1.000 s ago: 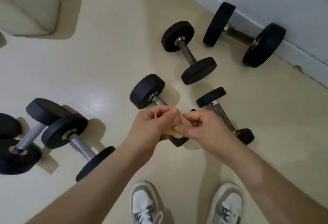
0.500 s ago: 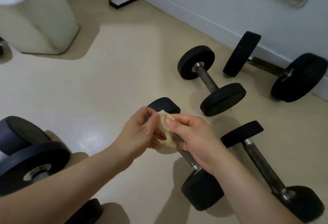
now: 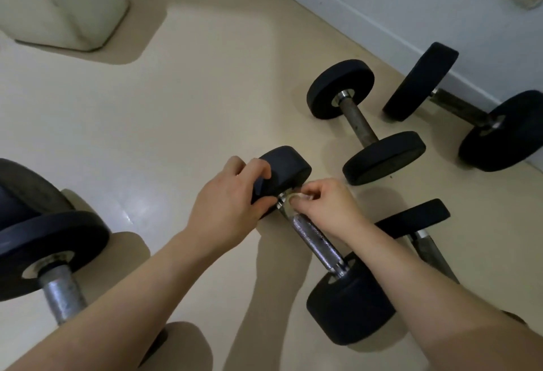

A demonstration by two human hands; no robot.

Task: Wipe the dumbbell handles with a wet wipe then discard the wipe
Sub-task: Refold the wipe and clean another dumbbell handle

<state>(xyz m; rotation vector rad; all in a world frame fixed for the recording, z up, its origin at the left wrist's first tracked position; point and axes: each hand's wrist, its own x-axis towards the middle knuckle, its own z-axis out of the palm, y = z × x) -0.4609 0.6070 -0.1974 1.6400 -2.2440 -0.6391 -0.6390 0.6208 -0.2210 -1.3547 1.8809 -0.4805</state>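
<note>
A black dumbbell with a knurled metal handle (image 3: 316, 238) lies on the floor in front of me. My left hand (image 3: 232, 200) grips its far weight head (image 3: 289, 169). My right hand (image 3: 321, 203) presses a crumpled pale wet wipe (image 3: 295, 196) against the far end of the handle, next to that head. Most of the wipe is hidden under my fingers. The near weight head (image 3: 349, 303) rests on the floor.
Several other black dumbbells lie around: one (image 3: 363, 122) further back, one (image 3: 458, 106) against the white wall, one (image 3: 423, 232) under my right forearm, and one (image 3: 50, 256) at the left. A cream bin (image 3: 61, 0) stands at the top left.
My hands parted and dropped to the dumbbell. The left hand let go of the wipe and took the far weight head; the right hand brought the wipe onto the handle. The view moved closer.
</note>
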